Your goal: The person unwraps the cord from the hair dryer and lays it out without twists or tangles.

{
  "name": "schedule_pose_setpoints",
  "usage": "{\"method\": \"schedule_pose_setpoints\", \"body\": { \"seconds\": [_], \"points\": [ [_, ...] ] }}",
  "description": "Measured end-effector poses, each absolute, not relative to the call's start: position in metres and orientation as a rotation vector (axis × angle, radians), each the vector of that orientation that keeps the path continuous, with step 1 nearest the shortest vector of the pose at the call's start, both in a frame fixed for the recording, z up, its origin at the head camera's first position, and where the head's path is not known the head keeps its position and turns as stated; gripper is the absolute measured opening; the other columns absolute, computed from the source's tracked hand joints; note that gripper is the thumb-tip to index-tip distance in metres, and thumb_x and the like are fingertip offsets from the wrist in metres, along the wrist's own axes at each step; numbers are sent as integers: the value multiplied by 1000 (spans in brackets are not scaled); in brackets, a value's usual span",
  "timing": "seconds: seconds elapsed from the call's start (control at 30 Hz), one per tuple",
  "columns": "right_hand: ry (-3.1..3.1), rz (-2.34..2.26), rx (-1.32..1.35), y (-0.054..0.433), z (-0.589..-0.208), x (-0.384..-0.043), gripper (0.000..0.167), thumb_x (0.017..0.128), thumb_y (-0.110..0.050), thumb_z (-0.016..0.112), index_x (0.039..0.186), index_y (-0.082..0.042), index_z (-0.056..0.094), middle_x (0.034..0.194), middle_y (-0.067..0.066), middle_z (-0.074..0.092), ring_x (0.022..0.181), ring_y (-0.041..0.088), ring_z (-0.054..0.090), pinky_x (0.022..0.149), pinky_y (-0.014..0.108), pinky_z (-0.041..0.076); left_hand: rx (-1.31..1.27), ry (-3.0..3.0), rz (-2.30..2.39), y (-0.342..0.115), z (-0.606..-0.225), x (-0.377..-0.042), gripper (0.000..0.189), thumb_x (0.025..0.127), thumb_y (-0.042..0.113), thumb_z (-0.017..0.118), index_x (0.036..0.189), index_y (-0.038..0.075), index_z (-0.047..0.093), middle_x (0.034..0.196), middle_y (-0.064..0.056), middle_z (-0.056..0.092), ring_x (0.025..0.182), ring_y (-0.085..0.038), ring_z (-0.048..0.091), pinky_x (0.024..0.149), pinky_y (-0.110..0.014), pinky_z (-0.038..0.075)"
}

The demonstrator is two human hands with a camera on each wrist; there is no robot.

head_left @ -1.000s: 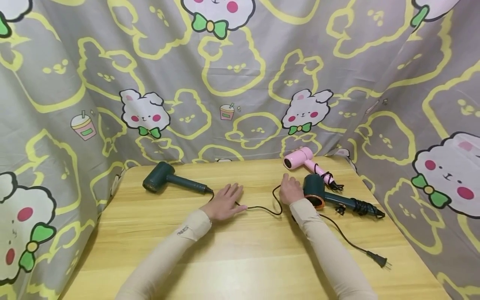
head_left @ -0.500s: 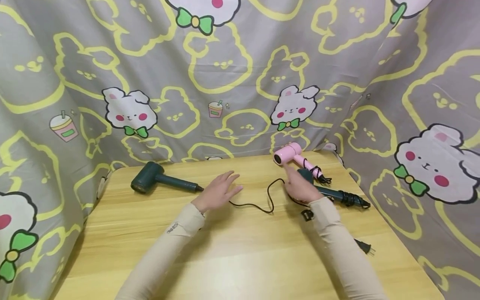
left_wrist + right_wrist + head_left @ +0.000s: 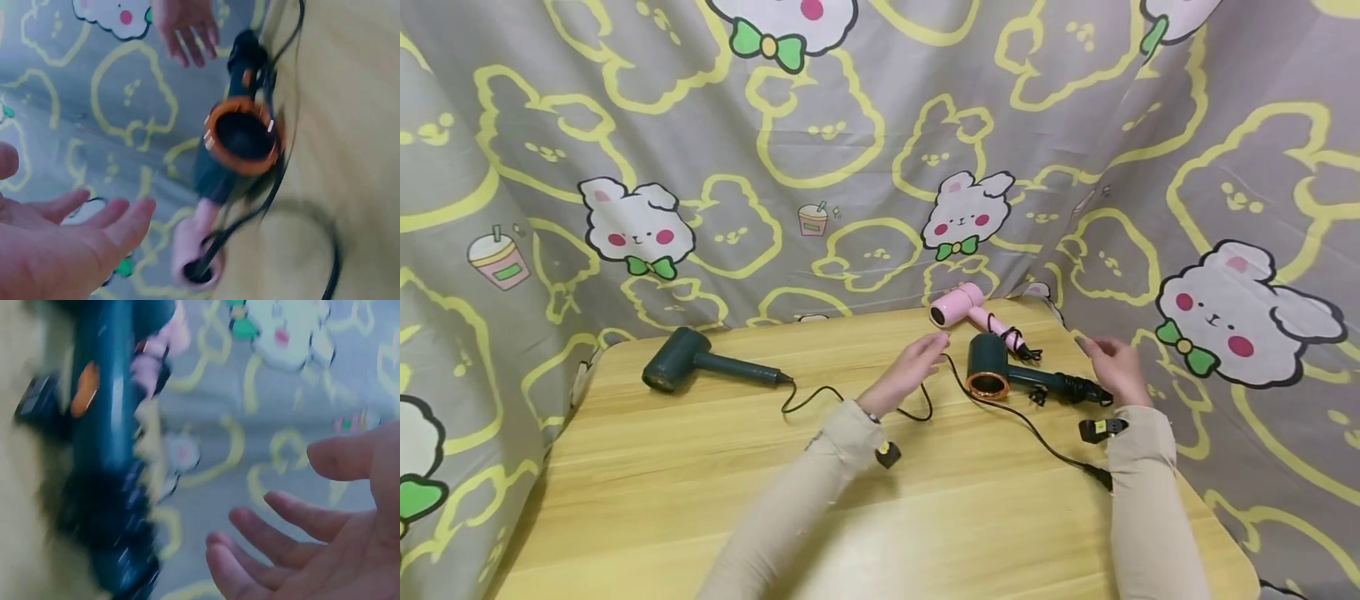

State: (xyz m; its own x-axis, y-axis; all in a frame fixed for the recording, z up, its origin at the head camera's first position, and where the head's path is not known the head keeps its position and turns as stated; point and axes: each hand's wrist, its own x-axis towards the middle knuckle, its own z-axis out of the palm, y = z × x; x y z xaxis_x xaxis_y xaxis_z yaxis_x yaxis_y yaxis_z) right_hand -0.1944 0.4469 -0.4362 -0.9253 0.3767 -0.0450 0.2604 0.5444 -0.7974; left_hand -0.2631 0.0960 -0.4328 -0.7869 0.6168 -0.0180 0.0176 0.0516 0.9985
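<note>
My left hand [image 3: 910, 371], fingers extended and holding nothing, hovers left of a dark green hair dryer [image 3: 989, 363] with an orange nozzle ring. Its own wrist view shows the palm and spread fingers [image 3: 128, 226] apart from that dryer. My right hand [image 3: 1116, 369] is just beyond the handle end, where a black cord [image 3: 1078, 388] is bundled. In the right wrist view the fingers [image 3: 275, 540] are loosely bent, beside the handle [image 3: 106, 412] with nothing between them. Behind lies a pink hair dryer [image 3: 957, 305], its cord wound round the handle.
Another dark green hair dryer [image 3: 677, 360] lies at the left of the wooden table [image 3: 715, 467], its thin cord [image 3: 827, 388] trailing right behind my left forearm. A loose cord ends in a black plug [image 3: 1099, 477] near my right sleeve. Patterned curtains [image 3: 827, 167] enclose the table's back and sides.
My left hand has lifted off the left dryer's cord and moved right. My right hand has swung right, from beside the orange-ringed dryer's head to its handle end. The head view has shifted right.
</note>
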Motion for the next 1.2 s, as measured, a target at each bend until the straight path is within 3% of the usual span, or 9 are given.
{"method": "schedule_pose_setpoints", "body": {
  "seconds": [0.33, 0.5, 0.63, 0.7, 0.8, 0.9, 1.03, 1.1, 1.2],
  "points": [
    [-2687, 1528, -843, 481, -466, -174, 79, 109, -49, 26, 161, 9, 14, 166, 38, 9, 152, 57, 15, 122, 64, 25, 310, 1644, 1950, 150, -454, -261, 63, 112, 41, 38, 163, 5, 28, 169, -22, 24, 158, -45, 19, 130, -56, 14],
    [-2427, 1738, -953, 484, -478, -171, 67, 108, -43, 39, 151, 8, 40, 143, 33, 45, 129, 40, 51, 106, 48, 47, 321, 1741, 1894, 169, -462, -258, 71, 110, 48, 40, 162, 1, 29, 170, -16, 27, 159, -36, 22, 129, -51, 20],
    [-1975, 2115, -1043, 482, -484, -169, 33, 105, -36, 52, 129, -13, 49, 111, -5, 52, 93, 7, 57, 81, 28, 56, 335, 1740, 1869, 176, -475, -257, 71, 110, 50, 39, 160, 1, 33, 167, -16, 34, 158, -33, 27, 129, -48, 22],
    [-1837, 2283, -1032, 481, -484, -168, 38, 106, -35, 51, 143, -29, 43, 136, -3, 53, 117, 10, 60, 89, 26, 57, 323, 1731, 1856, 176, -482, -257, 69, 110, 50, 38, 160, 2, 35, 167, -16, 34, 158, -34, 27, 128, -51, 23],
    [-1684, 2445, -1030, 479, -484, -165, 65, 107, -35, 48, 163, -39, 15, 172, -9, 14, 156, 13, 26, 113, 28, 45, 298, 1725, 1847, 176, -490, -256, 70, 110, 49, 39, 160, 1, 33, 168, -17, 32, 158, -35, 26, 127, -56, 23],
    [-1499, 2612, -984, 480, -484, -162, 77, 108, -33, 45, 163, -38, -7, 168, -23, -16, 159, 8, -6, 124, 29, 25, 311, 1680, 1869, 177, -495, -255, 68, 110, 47, 40, 159, 1, 36, 164, -18, 40, 156, -35, 31, 126, -55, 25],
    [-1337, 2730, -997, 481, -486, -159, 84, 107, -32, 48, 160, -42, -16, 166, -23, -21, 154, 10, 31, 119, 26, 36, 364, 1585, 1913, 178, -496, -255, 62, 111, 43, 39, 157, 2, 40, 154, -17, 54, 152, -32, 39, 128, -48, 25],
    [-1332, 2743, -1015, 481, -488, -158, 85, 107, -31, 50, 161, -40, -15, 167, -21, -19, 130, 13, 62, 111, 24, 47, 372, 1555, 1922, 178, -496, -255, 62, 111, 43, 39, 158, 2, 39, 154, -17, 53, 152, -30, 39, 129, -46, 23],
    [-1335, 2768, -995, 479, -491, -158, 82, 107, -27, 50, 163, -38, -9, 168, -20, -17, 87, 10, 74, 103, 25, 53, 343, 1525, 1929, 175, -497, -256, 66, 110, 46, 41, 160, 3, 34, 161, -16, 45, 156, -32, 33, 129, -48, 21]
  ]
}}
